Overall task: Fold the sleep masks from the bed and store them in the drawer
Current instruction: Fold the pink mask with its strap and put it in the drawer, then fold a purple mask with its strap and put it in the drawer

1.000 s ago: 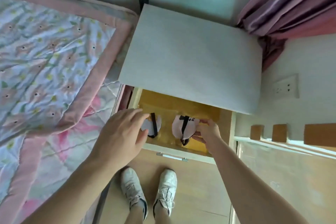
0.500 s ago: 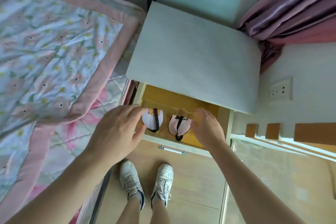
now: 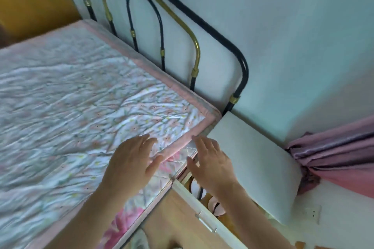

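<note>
Two folded pale pink sleep masks with black straps lie in the open drawer (image 3: 183,192): one (image 3: 194,187) just under my right wrist, the other (image 3: 217,206) nearer the handle, both partly hidden by my right forearm. My left hand (image 3: 132,159) is raised over the corner of the bed quilt (image 3: 81,111), fingers spread, holding nothing. Above the gap between bed and nightstand, my right hand (image 3: 212,159) is spread too and empty. I see no mask on the visible bed surface.
The white nightstand top (image 3: 259,163) sits right of the bed, against the wall. A black and brass metal headboard (image 3: 194,32) stands behind the bed. Pink curtain (image 3: 340,153) hangs at the right. The drawer's metal handle (image 3: 205,222) faces the wooden floor.
Both hands have left the drawer and risen toward the bed corner. My view has swung up and left from the drawer onto the bed and headboard.
</note>
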